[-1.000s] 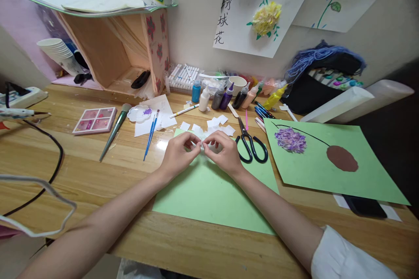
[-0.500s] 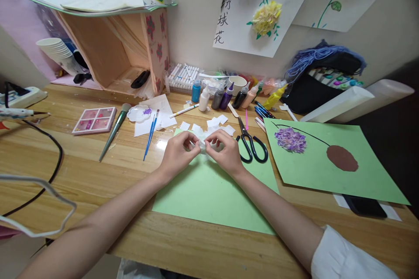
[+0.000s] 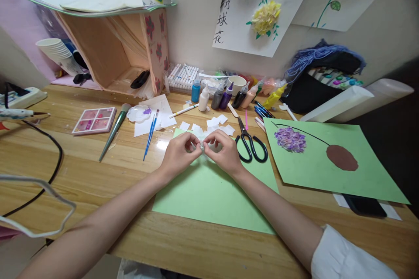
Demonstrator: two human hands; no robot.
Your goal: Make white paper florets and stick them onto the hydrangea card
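Note:
Over the upper part of a green paper sheet (image 3: pixel 209 200), my left hand (image 3: pixel 180 150) and my right hand (image 3: pixel 224 150) meet fingertip to fingertip. Both pinch a small piece of thin white paper (image 3: pixel 202 144), mostly covered by the fingers. Small white paper squares (image 3: pixel 214 123) lie scattered just beyond the hands. Black-handled scissors (image 3: pixel 251 144) rest beside my right hand, partly on the green sheet, blades pointing away.
To the right lies another green sheet (image 3: pixel 314 174) bearing a purple paper flower (image 3: pixel 290 140) and a brown shape. Paint bottles (image 3: pixel 225 96) line the back. Left are blue brushes (image 3: pixel 151 135), a large brush (image 3: pixel 114 133), a pink palette (image 3: pixel 94 120) and a glue gun (image 3: pixel 19 114).
My fingertips have drawn slightly closer together, and less of the white paper shows between them. The things on the table have stayed put.

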